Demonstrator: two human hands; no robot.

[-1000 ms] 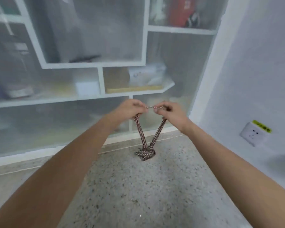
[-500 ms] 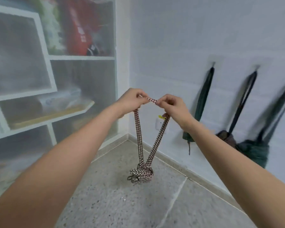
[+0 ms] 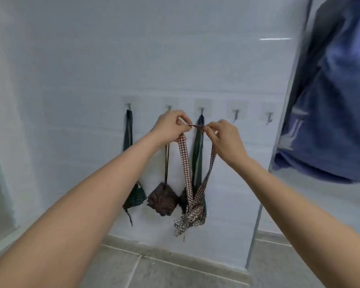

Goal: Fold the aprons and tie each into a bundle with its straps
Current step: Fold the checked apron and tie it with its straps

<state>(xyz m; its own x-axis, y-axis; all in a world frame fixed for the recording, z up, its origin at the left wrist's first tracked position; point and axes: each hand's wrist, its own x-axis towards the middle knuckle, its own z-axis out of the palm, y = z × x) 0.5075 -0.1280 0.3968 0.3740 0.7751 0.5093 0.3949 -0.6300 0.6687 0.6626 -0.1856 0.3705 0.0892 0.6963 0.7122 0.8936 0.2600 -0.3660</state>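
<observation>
A red-and-white checked apron bundle (image 3: 190,217) hangs by its strap loop (image 3: 184,163) in front of the wall. My left hand (image 3: 170,126) pinches one side of the loop's top and my right hand (image 3: 223,138) pinches the other, with the strap stretched taut between them. Behind them, three tied bundles hang from wall hooks: a dark green bundle (image 3: 136,197) on the left, a brown bundle (image 3: 162,201) in the middle, and a second dark green bundle (image 3: 203,199) partly hidden behind the checked one.
A row of clear adhesive hooks runs along the white tiled wall; two hooks (image 3: 235,115) (image 3: 269,119) to the right carry nothing. A blue garment (image 3: 330,100) hangs at the upper right beside a metal pole (image 3: 256,225). Grey tiled floor (image 3: 154,273) lies below.
The view has swung right from the shelving to the wall of hooks. Both hands, still pinching the strap loop, have carried the checked bundle up in front of the hanging bundles.
</observation>
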